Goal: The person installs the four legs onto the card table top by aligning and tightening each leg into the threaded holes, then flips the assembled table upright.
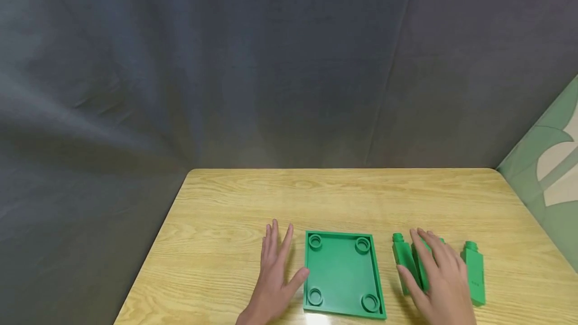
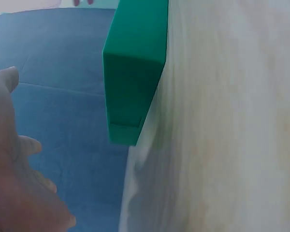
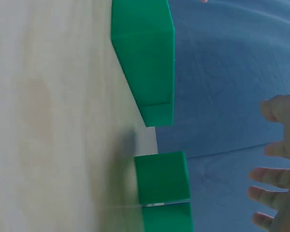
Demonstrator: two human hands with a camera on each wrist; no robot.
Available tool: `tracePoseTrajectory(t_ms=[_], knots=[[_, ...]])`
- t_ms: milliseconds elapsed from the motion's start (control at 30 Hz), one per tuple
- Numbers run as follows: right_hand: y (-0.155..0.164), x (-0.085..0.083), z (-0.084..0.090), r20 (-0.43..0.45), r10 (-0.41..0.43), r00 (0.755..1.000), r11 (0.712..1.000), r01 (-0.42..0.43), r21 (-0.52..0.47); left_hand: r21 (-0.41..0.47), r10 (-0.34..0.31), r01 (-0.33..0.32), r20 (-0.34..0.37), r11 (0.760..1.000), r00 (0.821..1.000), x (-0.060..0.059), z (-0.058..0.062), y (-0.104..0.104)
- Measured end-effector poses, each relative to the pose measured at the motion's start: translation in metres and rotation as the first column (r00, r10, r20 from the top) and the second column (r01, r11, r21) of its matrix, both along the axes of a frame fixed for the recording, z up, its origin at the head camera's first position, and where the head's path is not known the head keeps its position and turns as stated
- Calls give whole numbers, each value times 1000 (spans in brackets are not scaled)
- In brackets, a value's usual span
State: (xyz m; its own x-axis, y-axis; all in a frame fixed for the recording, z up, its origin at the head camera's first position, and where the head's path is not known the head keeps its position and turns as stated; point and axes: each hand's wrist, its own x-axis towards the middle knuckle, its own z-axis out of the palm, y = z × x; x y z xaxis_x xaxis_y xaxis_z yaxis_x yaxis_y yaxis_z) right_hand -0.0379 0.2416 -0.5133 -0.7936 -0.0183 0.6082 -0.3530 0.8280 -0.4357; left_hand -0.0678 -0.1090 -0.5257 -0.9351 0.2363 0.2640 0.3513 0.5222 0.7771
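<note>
So on my tabletop [image 1: 235, 199] I count one flat green tray [image 1: 343, 275] with four round sockets, one in each corner. Over on the right, three green pegs [image 1: 474, 275] that I can see, though my fingers [image 1: 429, 250] may hide more.

I seem to be in a staged recording corner rather than a lived-in room: my wooden table [image 1: 343, 199] stands against a dark grey cloth backdrop [image 1: 226, 64] hung across the far side, and a pale green patterned panel [image 1: 548, 164] closes off the right.
</note>
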Motion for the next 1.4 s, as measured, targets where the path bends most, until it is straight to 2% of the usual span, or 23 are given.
tracePoseTrajectory(t_ms=[167, 333, 600, 767, 867, 967, 1133, 1233, 1400], knots=[[3, 3, -10, 6, -17, 1000, 999, 17, -34, 51, -38, 36, 52, 998, 998, 2, -7, 0], [8, 5, -21, 24, -43, 999, 999, 43, -15, 83, -39, 28, 126, 996, 991, 4, -12, -2], [15, 5, -31, 79, -75, 994, 997, 73, 28, 57, -57, 49, 152, 997, 987, 7, -24, -2], [23, 6, -32, 94, -87, 992, 996, 84, 35, 27, -75, 71, 204, 997, 976, 8, -29, -1], [27, 8, -32, 146, -106, 984, 993, 97, 67, 6, -91, 91, 212, 996, 973, 6, -31, -1], [28, 9, -31, 207, -116, 972, 990, 98, 98, -20, -122, 130, 217, 991, 969, 5, -33, -1], [27, 10, -30, 259, -122, 958, 987, 90, 132, -127, -160, 186, 191, 974, 968, 6, -33, 0], [28, 11, -31, 260, -126, 957, 985, 91, 144, -167, -155, 189, 198, 968, 968, 6, -33, 0], [29, 10, -39, 208, -96, 973, 988, 68, 136, -191, -157, 197, 207, 962, 966, 6, -34, 1]])
